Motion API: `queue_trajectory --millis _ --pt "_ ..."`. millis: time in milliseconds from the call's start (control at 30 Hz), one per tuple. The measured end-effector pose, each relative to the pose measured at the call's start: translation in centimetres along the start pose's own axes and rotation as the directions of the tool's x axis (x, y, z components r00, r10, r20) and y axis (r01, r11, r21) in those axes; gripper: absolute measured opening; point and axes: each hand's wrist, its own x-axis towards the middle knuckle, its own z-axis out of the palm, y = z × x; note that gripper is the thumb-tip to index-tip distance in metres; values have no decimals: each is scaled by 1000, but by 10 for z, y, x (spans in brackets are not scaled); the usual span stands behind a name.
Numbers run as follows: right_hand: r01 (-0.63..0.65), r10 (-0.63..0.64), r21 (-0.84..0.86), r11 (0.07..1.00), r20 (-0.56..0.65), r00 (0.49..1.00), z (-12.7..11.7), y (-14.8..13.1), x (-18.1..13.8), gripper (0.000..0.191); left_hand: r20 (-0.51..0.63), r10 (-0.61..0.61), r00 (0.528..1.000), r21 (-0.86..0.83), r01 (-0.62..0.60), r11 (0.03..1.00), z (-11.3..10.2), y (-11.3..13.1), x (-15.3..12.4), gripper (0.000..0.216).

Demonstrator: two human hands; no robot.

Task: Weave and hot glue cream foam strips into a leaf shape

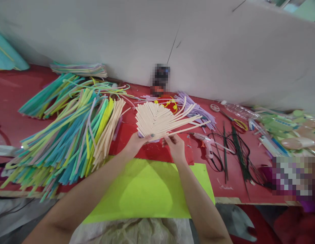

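On my far left, a big heap of fuzzy sticks (68,135) in blue, green and yellow spreads over the red table (10,88), with a bunch of cream sticks (110,130) along its right side. Next comes my left hand (136,143), gripping the bottom left edge of the cream piece (153,118), thumb on top. The piece is in front of me, above a red mat (123,135), its strips packed close in a V pattern and its loose ends fanning out to the right. A yellow-green sheet (152,189) lies nearer me, under my forearms. My right hand (174,144) pinches the bottom edge by the lowest loose strip, between thumb and fingers. Behind the fan lie purple sticks (198,112). Farther right are a pink glue gun (208,145), yellow-handled scissors (240,125), dark green stems (238,149) and plastic packets (279,123).
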Motion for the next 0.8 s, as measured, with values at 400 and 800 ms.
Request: queue_trajectory --millis 400,800 --pt "1 -1 -10 1000 -5 1000 2 -5 -1 34 47 -13 999 -18 14 1000 1 1 -2 60" --pt "-9 9 18 1000 4 1000 2 -4 0 33 97 -10 995 -51 15 999 0 1 -2 56"
